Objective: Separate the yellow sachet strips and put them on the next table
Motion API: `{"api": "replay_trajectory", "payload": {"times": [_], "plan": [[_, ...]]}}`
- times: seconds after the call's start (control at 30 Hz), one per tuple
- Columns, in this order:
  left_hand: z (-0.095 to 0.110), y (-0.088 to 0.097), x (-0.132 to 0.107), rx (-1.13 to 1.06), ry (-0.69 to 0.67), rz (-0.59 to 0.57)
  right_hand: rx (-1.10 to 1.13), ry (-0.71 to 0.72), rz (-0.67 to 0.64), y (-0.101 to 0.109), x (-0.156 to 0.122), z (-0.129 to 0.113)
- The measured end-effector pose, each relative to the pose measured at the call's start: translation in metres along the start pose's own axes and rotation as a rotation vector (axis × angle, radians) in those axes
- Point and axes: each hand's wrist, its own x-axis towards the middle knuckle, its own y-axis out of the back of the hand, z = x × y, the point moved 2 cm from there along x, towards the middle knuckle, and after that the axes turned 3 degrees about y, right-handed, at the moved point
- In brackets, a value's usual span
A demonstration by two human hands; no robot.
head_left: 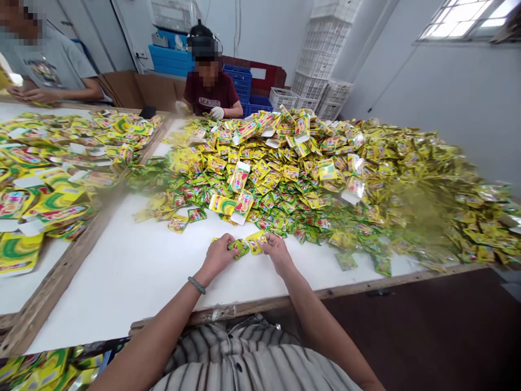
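Note:
My left hand (220, 253), with a bracelet on its wrist, is closed on a green candy packet (239, 248). A bit of yellow shows at the far side of that hand; what it belongs to is hard to make out. Close beside it, my right hand (278, 253) pinches a yellow candy packet (255, 243) by its right edge. Both hands are low over the white table (134, 260). Just beyond them rises a large heap of yellow and green packets (280, 184), with small boxes (244, 205) lying on its near side.
Left of a wooden divider (69, 271) lie many flat yellow boxes (52, 198). A person in a dark red shirt (211, 98) sits across the table, and another person (57, 70) sits at the far left. White crates (321, 54) are stacked behind.

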Motion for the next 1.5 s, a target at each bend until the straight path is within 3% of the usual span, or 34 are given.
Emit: {"api": "replay_trajectory", "payload": {"times": [0.13,0.23,0.37,0.5,0.6,0.67,0.83,0.93,1.0,1.13,1.2,1.27,1.33,1.4,1.5], "plan": [[-0.006,0.004,-0.01,-0.689,0.064,-0.155,0.111,0.013,-0.092,-0.018,-0.005,-0.006],[-0.003,0.006,-0.02,-0.87,0.095,-0.134,0.116,-0.002,-0.125,-0.032,-0.006,-0.001],[0.003,0.007,-0.027,-0.942,0.116,-0.112,0.025,0.046,-0.061,-0.037,-0.006,0.004],[0.004,0.008,-0.02,-0.844,0.065,-0.01,0.057,-0.051,-0.112,-0.038,-0.008,-0.002],[0.006,0.01,-0.014,-0.809,0.025,-0.02,0.083,-0.137,-0.204,-0.039,-0.002,-0.013],[0.006,0.014,-0.01,-0.788,0.021,-0.013,0.076,-0.106,-0.265,-0.038,0.008,-0.022],[0.001,0.034,0.013,-0.642,0.033,0.136,0.062,0.031,-0.062,-0.029,0.056,-0.035],[-0.002,0.042,0.031,-0.521,-0.001,0.238,0.098,-0.011,-0.056,-0.035,0.081,-0.032],[-0.005,0.043,0.039,-0.488,-0.007,0.248,0.058,0.003,-0.048,-0.041,0.089,-0.029],[-0.017,0.05,0.033,-0.522,-0.006,0.232,-0.336,0.191,0.023,-0.043,0.08,-0.031],[-0.02,0.063,0.022,-0.452,-0.027,0.309,-0.647,0.334,-0.059,-0.04,0.064,-0.037],[-0.015,0.078,0.01,-0.241,-0.147,0.371,-0.915,0.461,-0.247,-0.04,0.045,-0.044],[-0.004,0.086,0.0,0.021,-0.353,0.306,-1.078,0.55,-0.444,-0.044,0.028,-0.047],[0.007,0.083,-0.008,0.244,-0.493,0.14,-1.128,0.584,-0.535,-0.047,0.018,-0.048],[0.011,0.067,-0.014,0.443,-0.444,-0.033,-1.026,0.562,-0.391,-0.044,0.014,-0.049]]}}
